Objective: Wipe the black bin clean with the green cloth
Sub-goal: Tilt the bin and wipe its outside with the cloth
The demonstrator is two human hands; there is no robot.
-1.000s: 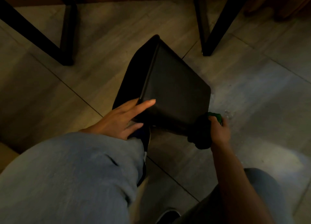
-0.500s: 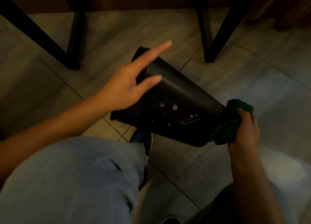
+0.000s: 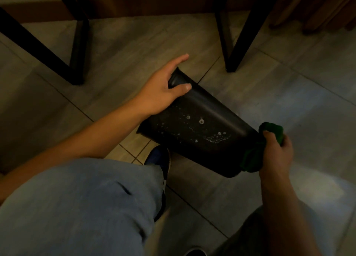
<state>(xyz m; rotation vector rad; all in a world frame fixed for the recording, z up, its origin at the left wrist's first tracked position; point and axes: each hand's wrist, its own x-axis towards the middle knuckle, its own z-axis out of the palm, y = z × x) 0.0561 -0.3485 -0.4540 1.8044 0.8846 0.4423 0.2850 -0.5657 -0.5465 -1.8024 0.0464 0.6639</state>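
Observation:
The black bin (image 3: 198,128) lies tipped on its side above the tiled floor, its upper wall speckled with white droplets. My left hand (image 3: 161,90) grips the bin's far upper-left end, thumb on top and fingers wrapped over the edge. My right hand (image 3: 277,155) is closed around the bunched green cloth (image 3: 269,140), which presses against the bin's lower-right end. The bin's inside is hidden from view.
Black furniture legs stand on the floor at the back left (image 3: 77,49) and back right (image 3: 235,44). Wooden pieces (image 3: 317,9) lean at the top right. My jeans-clad knee (image 3: 81,207) fills the lower left, with a dark shoe (image 3: 159,159) under the bin.
The bin has been turned from its broad face to a droplet-speckled side. My left hand went from the near edge, lifted with fingers spread, to gripping the far end. The cloth stayed at the lower-right end.

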